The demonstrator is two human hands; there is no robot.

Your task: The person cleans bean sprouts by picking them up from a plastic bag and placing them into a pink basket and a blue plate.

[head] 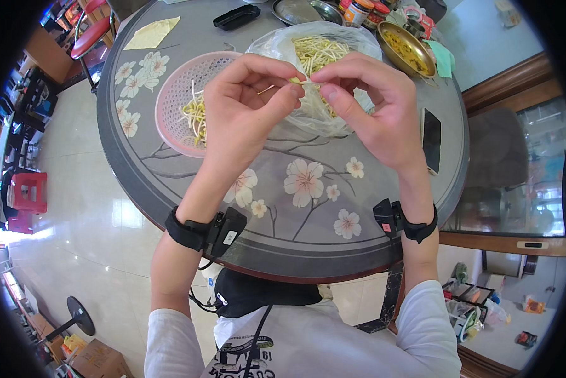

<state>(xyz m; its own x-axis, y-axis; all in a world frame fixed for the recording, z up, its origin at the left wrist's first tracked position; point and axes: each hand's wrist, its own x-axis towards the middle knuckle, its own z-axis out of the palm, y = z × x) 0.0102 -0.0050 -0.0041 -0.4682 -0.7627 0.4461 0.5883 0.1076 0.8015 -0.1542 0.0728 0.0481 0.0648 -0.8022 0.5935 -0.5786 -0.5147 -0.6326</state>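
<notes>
Between the fingertips of my left hand (250, 101) is a bean sprout (296, 81), its yellow head at my thumb and forefinger. My right hand (372, 101) pinches the pale stem end of that same sprout, close to the left fingertips. Under and behind both hands lies an open clear plastic bag (273, 45) heaped with bean sprouts (320, 52). Left of it, partly covered by my left hand, a pink plastic colander (169, 94) holds a smaller bunch of sprouts (196, 115).
The round table has a grey floral cover (283, 227). A smartphone (430, 141) lies at right, below a metal pan of yellow food (384, 45). At the back are a black tray (236, 17), a metal dish (327, 10) and several jars (358, 10); a pale cloth (153, 34) lies at back left.
</notes>
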